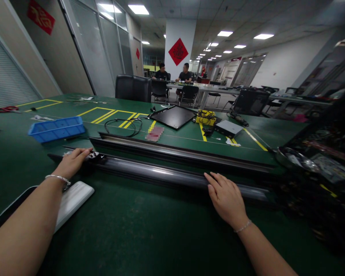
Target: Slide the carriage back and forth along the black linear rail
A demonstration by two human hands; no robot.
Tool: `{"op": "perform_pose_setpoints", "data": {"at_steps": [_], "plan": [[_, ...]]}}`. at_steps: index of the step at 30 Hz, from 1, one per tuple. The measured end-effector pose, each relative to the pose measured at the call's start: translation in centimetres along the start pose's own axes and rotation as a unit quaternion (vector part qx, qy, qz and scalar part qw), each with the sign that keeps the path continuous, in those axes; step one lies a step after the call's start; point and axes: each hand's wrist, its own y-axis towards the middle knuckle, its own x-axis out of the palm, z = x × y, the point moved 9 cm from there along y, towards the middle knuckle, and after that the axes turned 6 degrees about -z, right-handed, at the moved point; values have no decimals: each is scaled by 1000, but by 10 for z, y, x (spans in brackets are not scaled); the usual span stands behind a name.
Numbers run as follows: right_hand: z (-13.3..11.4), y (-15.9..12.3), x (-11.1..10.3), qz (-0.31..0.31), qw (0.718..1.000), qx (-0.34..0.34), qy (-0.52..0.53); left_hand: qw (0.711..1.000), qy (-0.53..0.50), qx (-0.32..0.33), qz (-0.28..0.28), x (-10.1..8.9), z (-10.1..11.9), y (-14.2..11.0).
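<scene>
A long dark metal rail (155,172) with a rounded, glossy top lies across the green table in front of me. My left hand (73,161) is closed at its left end, fingertips against a small shiny part (93,155); the palm hides most of what is there. Farther along to the right, my right hand (226,197) lies with its fingers stretched out over the rail's near edge. Just behind runs a second long dark rail (172,152), parallel and touched by neither hand. Below my left forearm sits a white block-like object (76,197), partly covered.
Beyond the rails are a blue bin (57,129), a looped black cable (123,126), a dark flat panel (175,116), a yellow box (206,117) with cables and a grey box (228,128). Red-handled scissors (7,109) lie far left. Dark clutter borders the right. Two people sit farther back.
</scene>
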Motion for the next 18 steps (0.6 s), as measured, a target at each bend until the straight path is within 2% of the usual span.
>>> {"op": "perform_pose_setpoints", "data": {"at_steps": [4, 18], "plan": [[0, 0, 0, -4, 1000, 1, 2, 997, -71, -17, -9, 2, 1, -2], [0, 0, -1, -4, 1000, 2, 5, 998, -55, -5, 0, 5, -4, 5]]}}
